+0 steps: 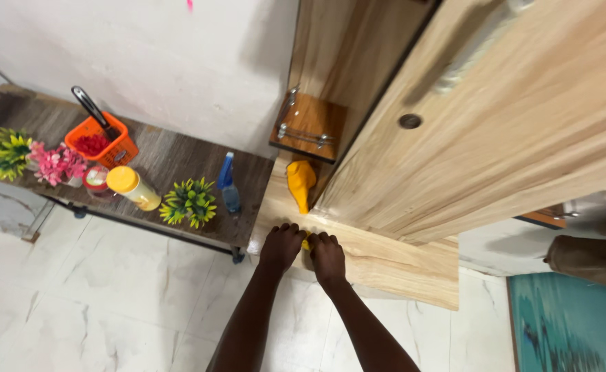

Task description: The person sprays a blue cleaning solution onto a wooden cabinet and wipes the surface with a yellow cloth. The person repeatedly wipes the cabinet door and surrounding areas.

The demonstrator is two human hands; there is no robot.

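1. the grip of the left hand (281,246) is fingers curled down and closed on the near edge of the wooden base board (385,256), right beside a small yellow piece (306,242) that peeks out between the two hands.
2. the right hand (327,256) sits just beside it, fingers also bent down onto the same edge; whether either hand truly clamps the yellow piece i cannot tell, since only a sliver of it shows.
3. to do this well, i would judge that both hands should keep even pressure on the board, wrists low, and work along the grain, not across it.
4. the yellow piece looks soft and cloth-like, the same colour as the larger yellow cloth (300,182) bunched further back on the board, near the opening of the wardrobe door (509,131).
5. the board is pale, wood-grained and a little glossy, lying above the white marble floor (110,303).
6. to the left, well apart from the hands, a dark table (172,155) carries a green plant (190,202), a blue spray bottle (228,184) and an orange basket (101,142).
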